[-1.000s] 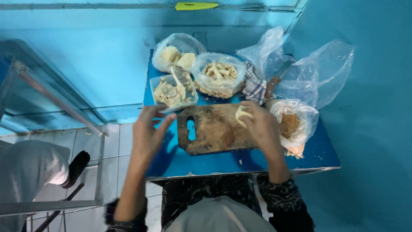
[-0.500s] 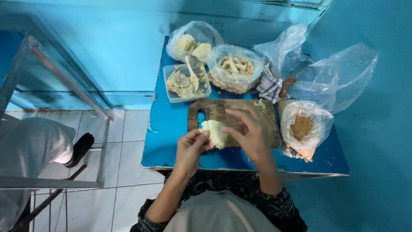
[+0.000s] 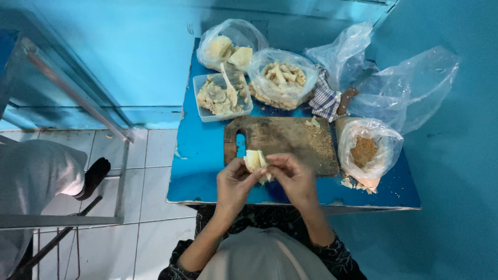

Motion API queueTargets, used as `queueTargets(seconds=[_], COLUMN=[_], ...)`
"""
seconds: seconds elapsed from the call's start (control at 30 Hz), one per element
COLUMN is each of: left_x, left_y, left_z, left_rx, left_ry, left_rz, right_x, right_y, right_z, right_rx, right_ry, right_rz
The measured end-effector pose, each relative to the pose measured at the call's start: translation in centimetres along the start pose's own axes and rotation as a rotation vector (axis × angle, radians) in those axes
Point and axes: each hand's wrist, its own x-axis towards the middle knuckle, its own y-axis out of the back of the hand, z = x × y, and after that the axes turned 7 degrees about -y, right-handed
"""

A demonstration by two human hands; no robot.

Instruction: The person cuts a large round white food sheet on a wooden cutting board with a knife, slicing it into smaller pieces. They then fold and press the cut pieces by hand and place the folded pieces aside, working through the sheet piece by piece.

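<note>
— What do your fingers hold?
— Fingers of my left hand (image 3: 234, 182) and right hand (image 3: 293, 176) pinch a pale folded wrapper (image 3: 256, 161), just in front of the wooden cutting board (image 3: 282, 143).

— And beyond the board?
— A filling tub (image 3: 222, 96) and bagged rolls (image 3: 281, 78) behind it; a crumb bag (image 3: 367, 151) beside it, all on the blue tabletop (image 3: 199, 166).

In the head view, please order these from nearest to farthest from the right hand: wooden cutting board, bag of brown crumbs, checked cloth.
From the right hand:
1. Wooden cutting board, just beyond the fingers.
2. Bag of brown crumbs, to the right.
3. Checked cloth, behind the board, toward the wall.
</note>
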Motion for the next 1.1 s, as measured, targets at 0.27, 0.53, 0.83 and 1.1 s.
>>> queueTargets(seconds=[0.27, 0.53, 0.83, 1.1], left_x=[-0.5, -0.8, -1.2, -1.0], left_y=[0.2, 0.1, 0.3, 0.7], left_z=[0.2, 0.1, 0.3, 0.5], left_rx=[-0.074, -0.048, -0.216, -0.226], left_ry=[0.036, -0.105, 0.096, 0.132], left_rz=[-0.018, -0.067, 0.051, 0.107], right_x=[0.2, -1.9, 0.0, -0.7], right_y=[0.9, -0.5, 1.5, 1.1], right_z=[-0.8, -1.1, 0.5, -1.5], right_rx=[0.166, -0.278, 0.843, 0.712], right_ry=[-0.047, 0.129, -0.160, -0.139], right_rz=[-0.100, 0.123, -0.037, -0.003])
